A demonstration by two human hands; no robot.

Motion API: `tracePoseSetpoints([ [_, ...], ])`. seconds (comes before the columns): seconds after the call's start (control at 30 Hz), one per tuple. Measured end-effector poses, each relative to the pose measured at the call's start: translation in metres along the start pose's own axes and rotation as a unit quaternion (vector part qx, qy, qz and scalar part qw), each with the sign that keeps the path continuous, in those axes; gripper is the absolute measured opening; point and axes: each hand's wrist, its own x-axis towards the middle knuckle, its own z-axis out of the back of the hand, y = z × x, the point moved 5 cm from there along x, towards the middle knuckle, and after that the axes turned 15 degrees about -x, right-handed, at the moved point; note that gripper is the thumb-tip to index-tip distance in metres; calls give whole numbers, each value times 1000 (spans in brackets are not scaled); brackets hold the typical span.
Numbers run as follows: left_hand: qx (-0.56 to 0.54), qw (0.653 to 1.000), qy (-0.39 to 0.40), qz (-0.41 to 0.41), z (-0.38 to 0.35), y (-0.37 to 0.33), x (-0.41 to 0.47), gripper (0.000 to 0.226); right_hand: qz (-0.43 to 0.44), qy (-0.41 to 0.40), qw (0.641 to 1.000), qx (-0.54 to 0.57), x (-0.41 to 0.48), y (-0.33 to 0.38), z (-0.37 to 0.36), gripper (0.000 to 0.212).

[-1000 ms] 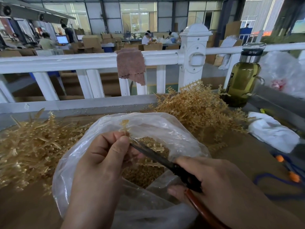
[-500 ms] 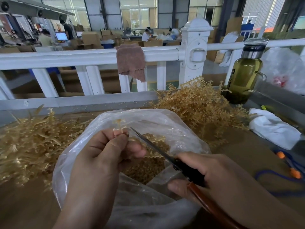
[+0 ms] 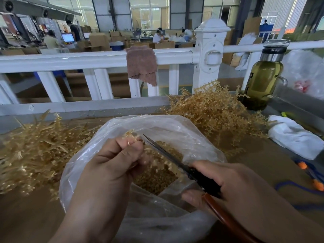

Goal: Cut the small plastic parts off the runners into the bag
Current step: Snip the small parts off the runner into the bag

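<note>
Head: bag [image 3: 177, 130], brown table [image 3: 259, 155], factory hall [image 3: 112, 16].

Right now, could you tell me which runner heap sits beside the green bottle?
The right heap, by the bottle; the left heap lies beyond the bag.

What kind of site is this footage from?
Most likely a factory floor, at a hand-trimming station: heaps of moulded runners, with cardboard boxes and other workers beyond the white railing.

Left runner heap [image 3: 35, 151] and right runner heap [image 3: 215, 113] flanked the bag [image 3: 157, 124]. Railing [image 3: 87, 60] blocked the far side. Open table [image 3: 26, 218] surface lay near-left.
</note>
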Motion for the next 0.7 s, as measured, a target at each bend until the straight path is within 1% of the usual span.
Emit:
tracePoseSetpoints([
  [0.07,-47,999,-8,23,0,3,0,16,-1,1,1000,-1,0,1,0,63],
  [0.17,-68,996,-19,46,1,5,1,26,-3,-5,1000,-7,0,1,2,62],
  [0.23,-69,996,-21,50,1,5,1,24,-5,-9,1000,-5,0,1,3,60],
  [0.37,-58,997,-30,35,4,5,2,9,-19,-31,999,22,-3,1,10,59],
  [0.47,-42,997,-58,14,9,2,3,13,-31,-78,995,55,-8,3,16,53],
  [0.53,-30,997,-72,-2,10,0,3,14,-32,-81,995,48,-9,7,16,49],
  [0.6,-30,997,-73,-17,9,-2,3,14,-25,-58,998,30,-7,13,9,53],
  [0.7,-69,996,-51,-29,5,-3,2,16,-19,-29,999,5,-2,13,-2,77],
])
